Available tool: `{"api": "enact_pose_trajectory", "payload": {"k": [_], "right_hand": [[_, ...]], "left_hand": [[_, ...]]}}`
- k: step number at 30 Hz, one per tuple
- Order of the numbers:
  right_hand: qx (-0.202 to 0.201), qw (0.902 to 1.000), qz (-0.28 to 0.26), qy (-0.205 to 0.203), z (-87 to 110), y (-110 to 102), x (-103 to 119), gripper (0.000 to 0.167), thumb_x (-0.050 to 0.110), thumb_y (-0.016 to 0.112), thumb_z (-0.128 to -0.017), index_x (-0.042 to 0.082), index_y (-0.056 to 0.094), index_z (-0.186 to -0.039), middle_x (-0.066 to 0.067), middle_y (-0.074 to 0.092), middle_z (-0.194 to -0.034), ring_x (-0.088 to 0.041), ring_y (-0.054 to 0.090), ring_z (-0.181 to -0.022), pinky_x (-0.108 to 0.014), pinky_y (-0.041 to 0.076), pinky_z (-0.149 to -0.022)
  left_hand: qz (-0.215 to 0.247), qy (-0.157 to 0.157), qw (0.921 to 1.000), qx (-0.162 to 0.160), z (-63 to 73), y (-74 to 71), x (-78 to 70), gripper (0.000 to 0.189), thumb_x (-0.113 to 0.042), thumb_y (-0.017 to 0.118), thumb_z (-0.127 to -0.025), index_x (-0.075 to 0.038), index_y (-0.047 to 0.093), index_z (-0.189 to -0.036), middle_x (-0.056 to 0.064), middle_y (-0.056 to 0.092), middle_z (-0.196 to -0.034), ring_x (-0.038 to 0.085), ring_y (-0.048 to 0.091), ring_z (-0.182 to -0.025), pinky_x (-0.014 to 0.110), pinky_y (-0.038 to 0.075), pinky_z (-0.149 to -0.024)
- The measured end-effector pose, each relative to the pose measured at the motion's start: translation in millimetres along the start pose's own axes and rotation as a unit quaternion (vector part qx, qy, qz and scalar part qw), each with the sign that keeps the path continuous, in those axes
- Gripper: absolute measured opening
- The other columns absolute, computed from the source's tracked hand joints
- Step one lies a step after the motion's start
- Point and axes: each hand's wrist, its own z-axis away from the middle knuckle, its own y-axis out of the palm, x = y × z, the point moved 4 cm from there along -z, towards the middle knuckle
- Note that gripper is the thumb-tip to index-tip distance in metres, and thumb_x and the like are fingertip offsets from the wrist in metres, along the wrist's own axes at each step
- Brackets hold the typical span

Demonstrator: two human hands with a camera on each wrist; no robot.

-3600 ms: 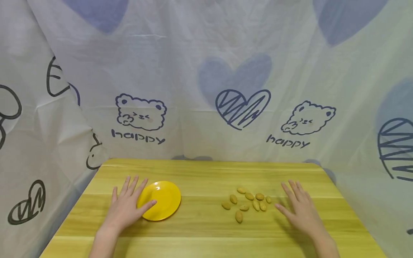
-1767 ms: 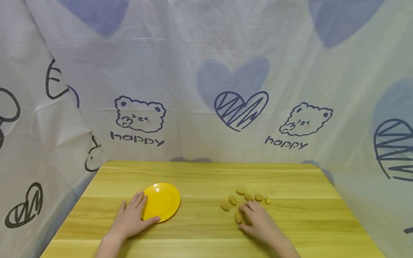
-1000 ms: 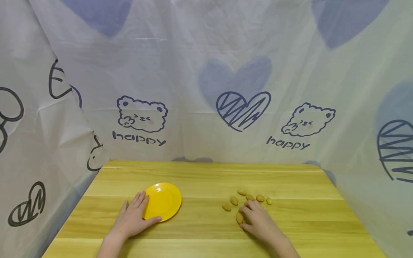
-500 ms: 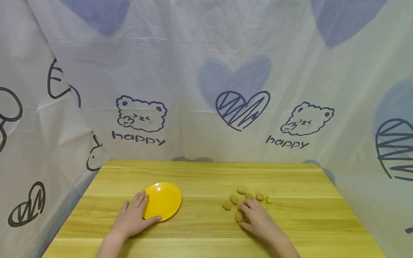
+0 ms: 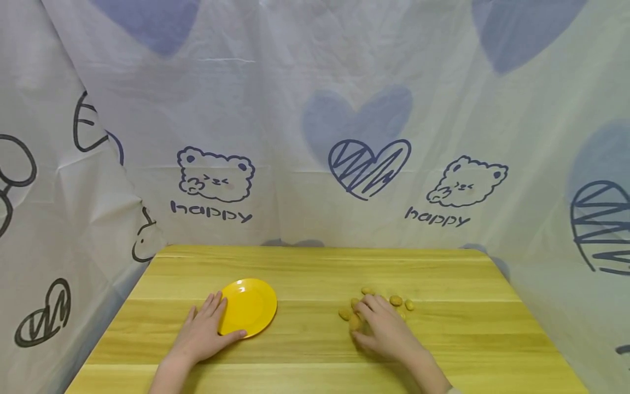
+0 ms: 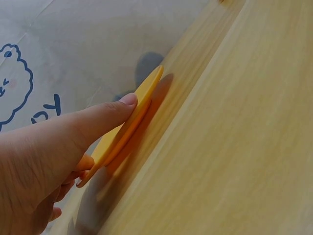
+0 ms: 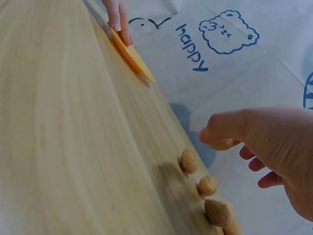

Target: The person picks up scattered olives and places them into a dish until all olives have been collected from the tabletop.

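Observation:
In the head view my left hand (image 5: pixel 200 331) rests on the left rim of a round yellow plate (image 5: pixel 251 307), fingers fairly straight. The left wrist view shows the thumb lying across the plate (image 6: pixel 128 125) rim. My right hand (image 5: pixel 386 328) pinches a tan almond (image 7: pixel 221 145) between thumb and fingers, just above the table. Several more oval almonds lie around that hand, among them one almond (image 5: pixel 345 313) to its left and one almond (image 5: pixel 396 300) behind it. The hand covers part of the group.
The light wooden table (image 5: pixel 305 350) carries the plate on the left and the almonds on the right. A white cloth (image 5: pixel 290 197) printed with bears and hearts hangs behind the table and along both sides.
Earlier my right hand came in from the right to the almonds. In the last half second it has shifted slightly left with one almond. The left hand has settled on the plate rim.

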Motion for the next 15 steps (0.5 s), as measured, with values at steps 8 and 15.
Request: {"api": "enact_pose_trajectory", "payload": {"k": [8, 15], "right_hand": [[-0.023, 0.9986, 0.014, -0.046, -17.8, -1.8, 13.0, 0.042, 0.036, 0.082, -0.073, 0.017, 0.064, -0.106, 0.008, 0.054, -0.1, -0.01, 0.05, -0.096, -0.031, 0.047, -0.083], [-0.02, 0.9981, 0.003, -0.057, -29.6, 0.0, 25.0, 0.04, 0.033, 0.08, -0.073, 0.017, 0.063, -0.105, 0.007, 0.053, -0.1, -0.01, 0.049, -0.095, -0.031, 0.047, -0.083]], "left_hand": [[-0.003, 0.001, 1.0, -0.006, -0.5, -0.2, 1.1, 0.108, -0.078, 0.053, -0.079, 0.004, 0.037, -0.147, 0.024, 0.026, -0.158, 0.043, 0.021, -0.148, 0.069, 0.014, -0.115], [-0.001, 0.0, 1.0, 0.001, -1.1, 1.1, 2.3, 0.109, -0.079, 0.052, -0.079, 0.004, 0.037, -0.147, 0.024, 0.025, -0.159, 0.042, 0.02, -0.148, 0.069, 0.013, -0.116]]}}
